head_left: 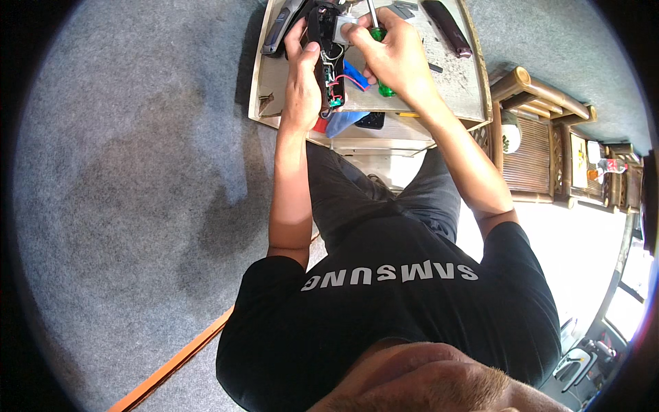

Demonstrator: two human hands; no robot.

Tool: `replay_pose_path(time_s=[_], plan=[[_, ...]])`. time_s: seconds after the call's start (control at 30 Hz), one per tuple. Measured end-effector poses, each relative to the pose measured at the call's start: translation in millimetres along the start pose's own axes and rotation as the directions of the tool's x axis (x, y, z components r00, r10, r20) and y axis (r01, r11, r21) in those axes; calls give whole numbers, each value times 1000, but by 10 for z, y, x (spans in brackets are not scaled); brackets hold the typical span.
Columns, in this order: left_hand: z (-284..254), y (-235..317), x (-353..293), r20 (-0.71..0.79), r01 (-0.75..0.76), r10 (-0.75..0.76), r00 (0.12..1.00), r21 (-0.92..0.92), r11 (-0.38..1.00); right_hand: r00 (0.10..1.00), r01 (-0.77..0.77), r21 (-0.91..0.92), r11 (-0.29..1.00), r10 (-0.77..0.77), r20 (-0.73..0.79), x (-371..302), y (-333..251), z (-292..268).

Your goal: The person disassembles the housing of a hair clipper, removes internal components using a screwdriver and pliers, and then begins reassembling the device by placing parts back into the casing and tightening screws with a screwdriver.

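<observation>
My left hand (302, 89) is closed round the side of an opened black handheld device (325, 41), long and narrow, with its inside facing up. Green circuit board (336, 103) and thin wires show in its lower half. In my right hand (399, 58) is a green-handled screwdriver (386, 90), its metal shaft pointing away from me. The thumb of that hand presses on a small silver-grey square piece (342, 31) at the device. A blue cylinder (355, 75), which looks like a battery, lies beside the device with a red wire by it.
On the light tabletop (412, 101), a grey and black handheld device (280, 27) lies left and a dark brown long casing (447, 27) right, among dark crumbs. A black phone-like object (371, 121) sits on the shelf below. Bamboo furniture (525, 147) stands to the right.
</observation>
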State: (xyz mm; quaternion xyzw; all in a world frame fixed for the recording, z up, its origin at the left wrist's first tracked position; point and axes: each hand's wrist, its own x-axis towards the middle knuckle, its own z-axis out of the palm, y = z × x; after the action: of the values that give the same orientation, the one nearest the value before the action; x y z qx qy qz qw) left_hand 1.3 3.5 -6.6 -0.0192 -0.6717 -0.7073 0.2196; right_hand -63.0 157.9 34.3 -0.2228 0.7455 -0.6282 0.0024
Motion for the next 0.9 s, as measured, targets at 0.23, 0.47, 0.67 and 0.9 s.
replay_pose_path(time_s=[0.23,0.47,0.67,0.9], plan=[[-25,-22,-3,34,53,-51,998,-79,995,975,-135,204,970,94,200,58,61,-96],[1,80,-41,80,131,-124,989,-93,987,981,-121,228,966,81,175,26,113,-75],[-22,-24,-8,47,33,-32,998,-3,999,973,-143,171,975,106,207,15,3,-93],[-11,-2,-22,81,14,-11,997,-35,999,985,-65,94,993,49,168,80,52,-95]])
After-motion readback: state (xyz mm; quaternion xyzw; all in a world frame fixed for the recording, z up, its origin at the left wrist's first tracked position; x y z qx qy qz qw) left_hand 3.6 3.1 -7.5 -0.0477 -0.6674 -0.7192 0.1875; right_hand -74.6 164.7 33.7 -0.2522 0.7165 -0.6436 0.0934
